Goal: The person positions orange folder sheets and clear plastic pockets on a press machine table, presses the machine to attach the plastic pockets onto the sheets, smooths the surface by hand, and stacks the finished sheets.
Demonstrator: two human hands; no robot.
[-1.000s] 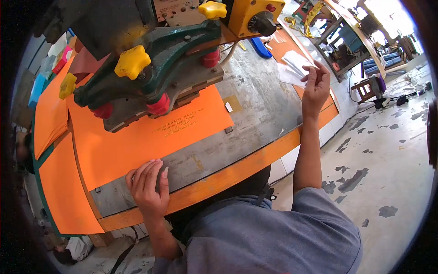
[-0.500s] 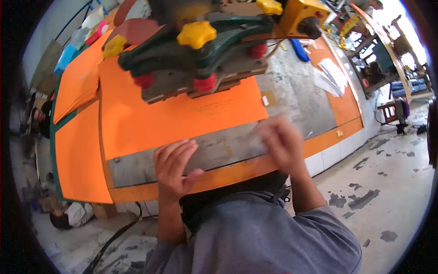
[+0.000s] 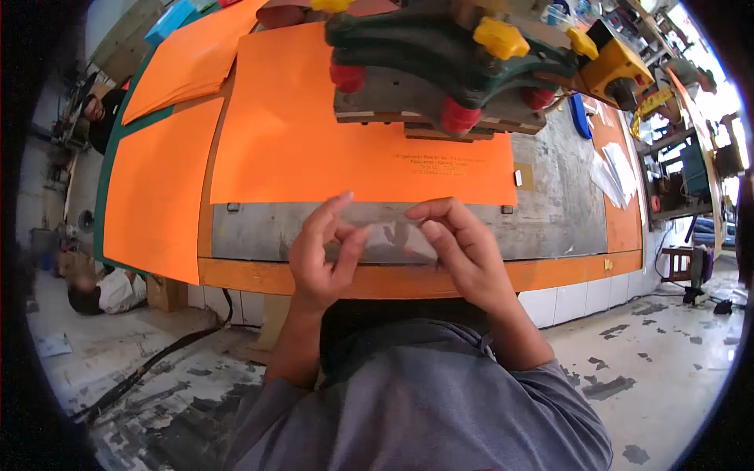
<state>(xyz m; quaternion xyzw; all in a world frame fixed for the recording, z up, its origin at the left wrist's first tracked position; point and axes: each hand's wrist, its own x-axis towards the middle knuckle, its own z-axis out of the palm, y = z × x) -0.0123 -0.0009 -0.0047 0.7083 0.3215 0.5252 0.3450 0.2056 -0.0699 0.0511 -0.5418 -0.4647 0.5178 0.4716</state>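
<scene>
A small see-through film (image 3: 402,239) is stretched between my two hands over the table's front edge. My left hand (image 3: 326,251) touches its left end, with thumb and forefinger bent toward each other. My right hand (image 3: 459,247) pinches its right end between thumb and fingers. Behind them an orange sheet (image 3: 275,133) with small printed lines near its right end lies on the grey metal plate (image 3: 267,231). The green press (image 3: 440,59) with yellow knobs and red feet stands over that sheet and hides part of it.
More orange sheets (image 3: 161,188) lie at the left. White papers (image 3: 615,174) and a blue object (image 3: 580,116) are at the right of the table. A yellow control box (image 3: 616,74) sits beside the press. Two other people (image 3: 122,292) are at the far left.
My right hand has come from the white papers to meet my left hand, and the clear film now shows between them. The view has turned, shifting the table and press within the picture.
</scene>
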